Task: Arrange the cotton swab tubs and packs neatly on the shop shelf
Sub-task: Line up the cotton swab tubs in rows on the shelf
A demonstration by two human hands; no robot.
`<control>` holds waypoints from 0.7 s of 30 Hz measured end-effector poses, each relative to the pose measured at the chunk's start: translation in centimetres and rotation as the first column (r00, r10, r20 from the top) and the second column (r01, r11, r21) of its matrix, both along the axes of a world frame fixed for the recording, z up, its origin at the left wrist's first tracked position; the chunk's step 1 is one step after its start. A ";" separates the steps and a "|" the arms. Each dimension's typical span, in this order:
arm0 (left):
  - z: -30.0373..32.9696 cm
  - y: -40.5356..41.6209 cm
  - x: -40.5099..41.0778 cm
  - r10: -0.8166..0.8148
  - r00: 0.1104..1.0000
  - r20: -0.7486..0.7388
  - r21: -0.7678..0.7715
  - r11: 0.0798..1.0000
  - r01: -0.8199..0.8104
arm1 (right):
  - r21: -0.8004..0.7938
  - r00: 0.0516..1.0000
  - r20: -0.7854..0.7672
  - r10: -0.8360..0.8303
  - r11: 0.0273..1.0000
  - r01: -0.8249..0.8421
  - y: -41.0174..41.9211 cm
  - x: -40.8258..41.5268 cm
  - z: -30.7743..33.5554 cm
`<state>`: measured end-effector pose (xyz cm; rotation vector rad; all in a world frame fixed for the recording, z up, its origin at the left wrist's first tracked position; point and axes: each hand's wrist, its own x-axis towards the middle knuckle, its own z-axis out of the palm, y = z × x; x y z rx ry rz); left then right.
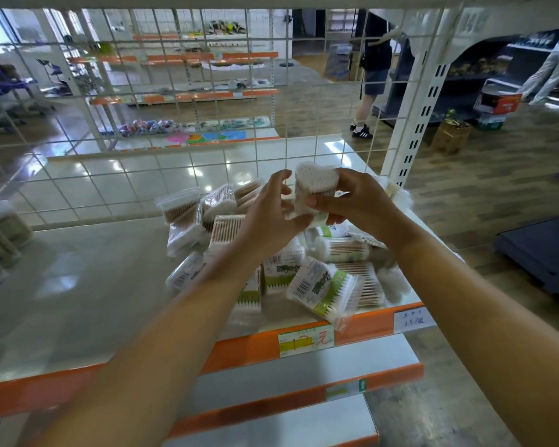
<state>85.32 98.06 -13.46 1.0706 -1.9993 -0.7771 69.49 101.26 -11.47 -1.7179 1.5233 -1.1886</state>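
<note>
Both forearms reach over the orange-edged shelf [362, 324], lifting a heart-shaped tub [315, 185] clear of the jumbled packs [320, 285], probably so it can be carried to the tubs [0, 233] already standing at the far left. Right hand [352, 201] grips its side; left hand [271, 214] curls against the other side, steadying it upright.

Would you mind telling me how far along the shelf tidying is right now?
Done: a few tubs stand in a row at the shelf's far left. In hand: both the left hand and right hand hold a heart-shaped swab tub above the pile. Left: most of the job, since the packs and tubs on the right lie in a loose heap.
</note>
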 end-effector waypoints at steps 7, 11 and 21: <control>-1.6 2.4 2.0 0.118 0.971 -0.208 -0.077 0.988 -0.136 | 0.001 0.987 0.142 0.070 0.997 -0.071 0.6 3.9 0.5; -2.4 2.8 4.2 0.227 0.936 -0.268 -0.068 0.965 -0.254 | 0.000 0.984 0.126 0.122 0.992 -0.123 0.5 7.1 0.1; -3.5 1.0 14.0 0.388 0.888 -0.248 -0.170 0.885 -0.434 | -0.031 0.985 0.043 0.165 0.986 -0.164 -2.6 16.8 -1.3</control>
